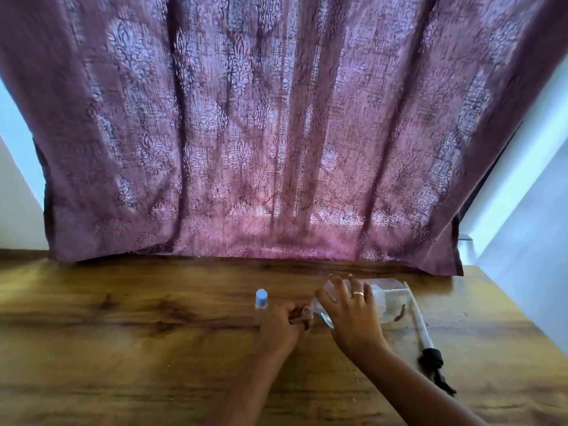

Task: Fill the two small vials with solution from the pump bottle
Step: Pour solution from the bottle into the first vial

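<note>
Pouring straight from the neck, by the look of it: right hand [353, 315] is wrapped over a clear plastic bottle [388, 298] tipped on its side, mouth aimed left and low so the liquid runs to the opening. Left hand [282, 324] is curled tight round a small item right at that mouth, probably the second vial [304, 316]. It's mostly hidden by the fingers, so I can't confirm the fill level or whether liquid is flowing. The hands sit close together and low over the wooden bench [123, 348], which makes sense for steadying a narrow target. The black pump head with its long clear dip tube [431, 359] lies on the bench to the right, off the bottle, hence tipping rather than pumping. A small clear vial with a pale blue cap [261, 299] stands upright just left of the left hand, capped and parked clear of the pour; I'd guess it's done. A purple patterned curtain [276, 133] hangs behind. No readable brand, label or text anywhere; a brownish smudge on the bottle is illegible.
</note>
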Motion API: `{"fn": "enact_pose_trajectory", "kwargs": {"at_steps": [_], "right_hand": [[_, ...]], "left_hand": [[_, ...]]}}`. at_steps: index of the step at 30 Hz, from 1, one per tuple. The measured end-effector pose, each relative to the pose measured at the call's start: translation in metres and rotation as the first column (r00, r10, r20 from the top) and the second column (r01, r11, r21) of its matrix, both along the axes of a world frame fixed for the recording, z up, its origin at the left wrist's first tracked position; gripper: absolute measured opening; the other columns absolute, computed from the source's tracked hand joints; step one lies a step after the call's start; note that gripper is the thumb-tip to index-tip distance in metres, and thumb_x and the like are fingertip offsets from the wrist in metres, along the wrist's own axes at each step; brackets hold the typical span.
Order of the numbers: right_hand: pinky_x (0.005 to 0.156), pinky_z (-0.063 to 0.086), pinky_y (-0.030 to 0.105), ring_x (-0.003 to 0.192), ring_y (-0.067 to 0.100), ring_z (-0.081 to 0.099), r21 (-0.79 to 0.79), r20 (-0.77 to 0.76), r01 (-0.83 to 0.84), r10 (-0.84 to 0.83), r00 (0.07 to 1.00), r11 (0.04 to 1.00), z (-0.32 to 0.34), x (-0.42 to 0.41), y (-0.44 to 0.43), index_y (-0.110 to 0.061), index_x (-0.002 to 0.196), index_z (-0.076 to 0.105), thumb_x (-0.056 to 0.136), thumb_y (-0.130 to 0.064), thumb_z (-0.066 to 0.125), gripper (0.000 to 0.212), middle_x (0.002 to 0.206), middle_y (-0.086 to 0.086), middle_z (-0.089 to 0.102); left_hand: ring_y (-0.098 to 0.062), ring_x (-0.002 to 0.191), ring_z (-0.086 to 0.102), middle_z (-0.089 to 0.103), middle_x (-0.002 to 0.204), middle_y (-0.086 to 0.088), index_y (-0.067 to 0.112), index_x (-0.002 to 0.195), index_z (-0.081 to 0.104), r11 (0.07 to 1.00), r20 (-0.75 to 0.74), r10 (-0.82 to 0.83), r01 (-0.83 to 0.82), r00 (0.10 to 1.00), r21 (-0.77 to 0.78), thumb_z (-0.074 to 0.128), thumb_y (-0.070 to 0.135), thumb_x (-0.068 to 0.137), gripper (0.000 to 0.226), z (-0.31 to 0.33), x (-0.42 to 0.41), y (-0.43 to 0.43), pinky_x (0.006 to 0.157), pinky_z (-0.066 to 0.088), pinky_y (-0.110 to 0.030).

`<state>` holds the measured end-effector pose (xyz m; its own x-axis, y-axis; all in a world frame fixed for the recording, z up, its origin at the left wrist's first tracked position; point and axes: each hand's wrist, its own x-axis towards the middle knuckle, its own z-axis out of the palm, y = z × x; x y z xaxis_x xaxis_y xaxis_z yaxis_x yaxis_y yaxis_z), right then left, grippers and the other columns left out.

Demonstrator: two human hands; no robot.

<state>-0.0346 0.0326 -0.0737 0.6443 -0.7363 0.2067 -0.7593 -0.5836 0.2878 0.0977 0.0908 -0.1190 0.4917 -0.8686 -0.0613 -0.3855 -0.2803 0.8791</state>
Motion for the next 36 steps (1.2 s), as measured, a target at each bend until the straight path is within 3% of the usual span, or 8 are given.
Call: {"fn": "enact_pose_trajectory", "kwargs": {"at_steps": [5,10,18,24,29,34,36], "right_hand": [[0.083,0.049,0.061,0.107,0.048,0.055,0.018,-0.004,-0.007,0.007,1.000,1.000,-0.0017,0.0018,0.0018,-0.024,0.108,0.053,0.027,-0.016,0.089,0.089,0.122,0.016,0.056],[0.082,0.049,0.061,0.106,0.048,0.054,0.023,-0.003,-0.002,0.002,1.000,1.000,-0.0035,0.0024,0.0003,-0.023,0.107,0.052,0.028,-0.015,0.088,0.088,0.120,0.016,0.057],[0.082,0.048,0.061,0.106,0.048,0.055,0.042,-0.026,0.023,-0.022,0.999,0.999,-0.0026,0.0026,-0.0037,-0.024,0.106,0.056,0.025,-0.016,0.089,0.088,0.119,0.015,0.058],[0.099,0.035,0.060,0.126,0.048,0.039,0.048,-0.050,0.019,-0.017,0.999,0.999,0.0006,0.0004,-0.0012,-0.028,0.125,0.043,0.057,-0.018,0.081,0.078,0.141,0.013,0.041],[0.088,0.045,0.061,0.114,0.047,0.050,0.071,-0.075,0.050,-0.044,0.996,0.996,0.0029,0.0029,-0.0007,-0.026,0.113,0.053,0.037,-0.020,0.088,0.084,0.129,0.014,0.054],[0.093,0.041,0.060,0.120,0.047,0.045,0.061,-0.048,0.025,-0.022,0.999,0.998,0.0030,0.0014,0.0004,-0.026,0.117,0.047,0.048,-0.018,0.085,0.079,0.133,0.014,0.048],[0.091,0.043,0.061,0.116,0.048,0.048,0.056,-0.064,0.036,-0.032,0.997,0.998,0.0038,0.0018,0.0005,-0.025,0.113,0.050,0.042,-0.018,0.087,0.081,0.130,0.014,0.051]], "left_hand": [[-0.004,0.088,0.062,0.070,0.096,0.010,0.026,0.103,0.068,1.000,0.019,-0.011,0.011,1.000,-0.009,0.071,0.032,0.081,0.023,0.0040,-0.0004,0.0017,0.073,0.045,-0.016],[-0.001,0.083,0.063,0.068,0.085,0.014,0.028,0.099,0.068,1.000,0.009,-0.024,0.024,1.000,0.000,0.070,0.029,0.081,0.019,0.0068,0.0003,0.0016,0.084,0.053,-0.028],[-0.001,0.079,0.064,0.070,0.082,0.013,0.032,0.091,0.069,1.000,0.017,-0.014,0.014,1.000,-0.008,0.073,0.032,0.078,0.014,0.0050,0.0003,0.0001,0.079,0.055,-0.029],[0.000,0.081,0.062,0.071,0.091,0.012,0.029,0.098,0.069,1.000,0.059,-0.002,0.002,0.998,-0.001,0.072,0.030,0.079,0.020,0.0044,-0.0001,-0.0005,0.080,0.054,-0.026],[-0.003,0.084,0.064,0.071,0.091,0.010,0.027,0.098,0.068,1.000,0.051,-0.002,0.001,0.999,0.004,0.072,0.030,0.079,0.020,0.0051,-0.0006,0.0000,0.083,0.055,-0.029],[-0.004,0.084,0.064,0.072,0.090,0.009,0.026,0.095,0.070,1.000,0.039,0.000,-0.001,0.999,0.012,0.073,0.033,0.078,0.019,0.0046,0.0000,-0.0014,0.083,0.055,-0.032],[-0.005,0.085,0.064,0.071,0.091,0.009,0.027,0.097,0.069,1.000,0.050,0.008,-0.009,0.999,0.022,0.073,0.032,0.077,0.021,0.0050,0.0000,-0.0008,0.084,0.055,-0.032]]}}
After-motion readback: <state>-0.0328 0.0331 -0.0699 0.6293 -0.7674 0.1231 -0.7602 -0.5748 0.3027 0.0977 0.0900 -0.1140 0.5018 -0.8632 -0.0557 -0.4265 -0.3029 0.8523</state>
